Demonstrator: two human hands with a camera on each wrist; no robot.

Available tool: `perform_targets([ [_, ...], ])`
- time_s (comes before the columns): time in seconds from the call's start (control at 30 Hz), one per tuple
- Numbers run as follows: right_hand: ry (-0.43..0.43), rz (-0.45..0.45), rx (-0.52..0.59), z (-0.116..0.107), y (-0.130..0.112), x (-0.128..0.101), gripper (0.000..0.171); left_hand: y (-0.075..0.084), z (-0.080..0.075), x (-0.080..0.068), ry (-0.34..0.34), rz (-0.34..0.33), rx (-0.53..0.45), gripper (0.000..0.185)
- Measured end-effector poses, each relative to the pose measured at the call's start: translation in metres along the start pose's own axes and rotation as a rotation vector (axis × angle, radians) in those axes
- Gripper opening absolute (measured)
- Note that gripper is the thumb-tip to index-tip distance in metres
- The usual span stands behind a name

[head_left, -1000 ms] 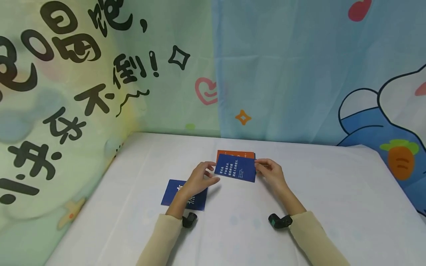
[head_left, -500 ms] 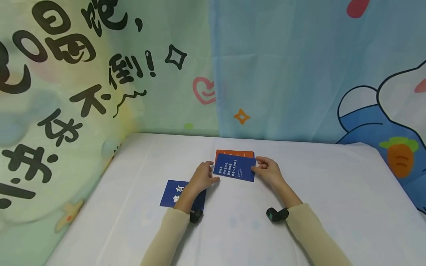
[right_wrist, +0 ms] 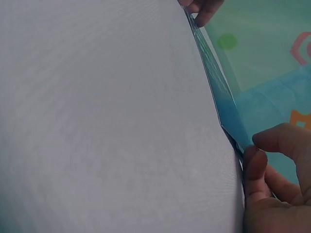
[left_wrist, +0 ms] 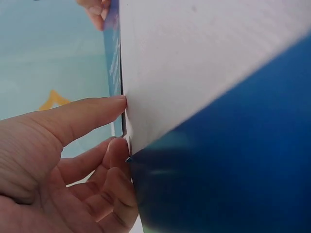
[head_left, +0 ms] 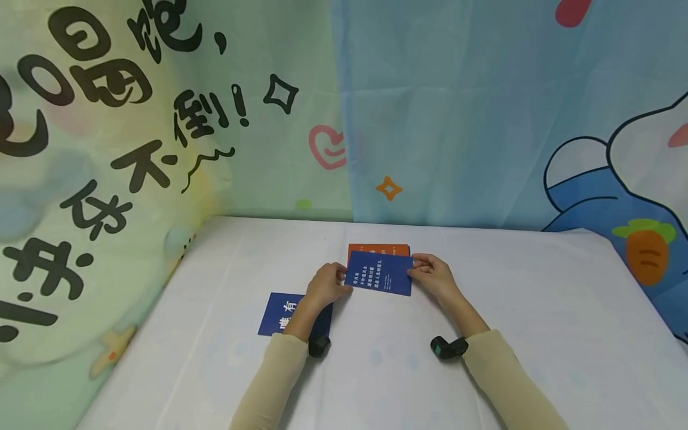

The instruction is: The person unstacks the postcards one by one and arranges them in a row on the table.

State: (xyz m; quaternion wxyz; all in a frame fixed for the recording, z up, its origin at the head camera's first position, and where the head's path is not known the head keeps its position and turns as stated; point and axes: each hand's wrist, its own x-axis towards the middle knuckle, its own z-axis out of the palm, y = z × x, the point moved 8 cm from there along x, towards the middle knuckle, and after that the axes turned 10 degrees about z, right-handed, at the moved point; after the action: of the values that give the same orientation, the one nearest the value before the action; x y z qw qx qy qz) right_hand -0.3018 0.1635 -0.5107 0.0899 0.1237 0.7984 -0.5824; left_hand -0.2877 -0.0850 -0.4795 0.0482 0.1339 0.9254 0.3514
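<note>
A blue card (head_left: 378,273) with white writing overlaps an orange card (head_left: 378,248), whose upper strip shows behind it. My right hand (head_left: 436,276) pinches the blue card's right edge; in the right wrist view thumb and finger (right_wrist: 265,150) meet at its corner. At the card's left end is my left hand (head_left: 326,285), thumb by the lower corner and curled fingers along the edge, also seen in the left wrist view. Nearer me, another blue card (head_left: 279,313) with large white characters lies partly under my left wrist.
A white cloth (head_left: 398,370) covers the table, which reaches back to a printed curtain (head_left: 457,119). On the left hangs a cloth with big black characters (head_left: 142,164). Each wrist carries a small black camera (head_left: 448,347).
My left hand has turned and closed in on the card's left edge, its forearm shifting right over the lower card. My right fingers have drawn tighter on the right edge. The view shifts slightly.
</note>
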Motion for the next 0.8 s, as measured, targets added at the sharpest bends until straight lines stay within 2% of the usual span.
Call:
perform_targets([
  [0.23,-0.039,0.021,0.1,-0.001,0.002,0.0,0.05,-0.003,0.0,0.001,0.011,-0.017,-0.045,0.038],
  [0.47,-0.052,0.021,0.181,-0.004,0.0,-0.004,0.045,-0.001,-0.001,0.002,0.033,0.017,-0.088,0.034],
  [0.8,-0.098,0.023,0.183,-0.004,0.001,-0.013,0.045,0.003,-0.002,-0.005,0.044,0.057,-0.177,0.037],
])
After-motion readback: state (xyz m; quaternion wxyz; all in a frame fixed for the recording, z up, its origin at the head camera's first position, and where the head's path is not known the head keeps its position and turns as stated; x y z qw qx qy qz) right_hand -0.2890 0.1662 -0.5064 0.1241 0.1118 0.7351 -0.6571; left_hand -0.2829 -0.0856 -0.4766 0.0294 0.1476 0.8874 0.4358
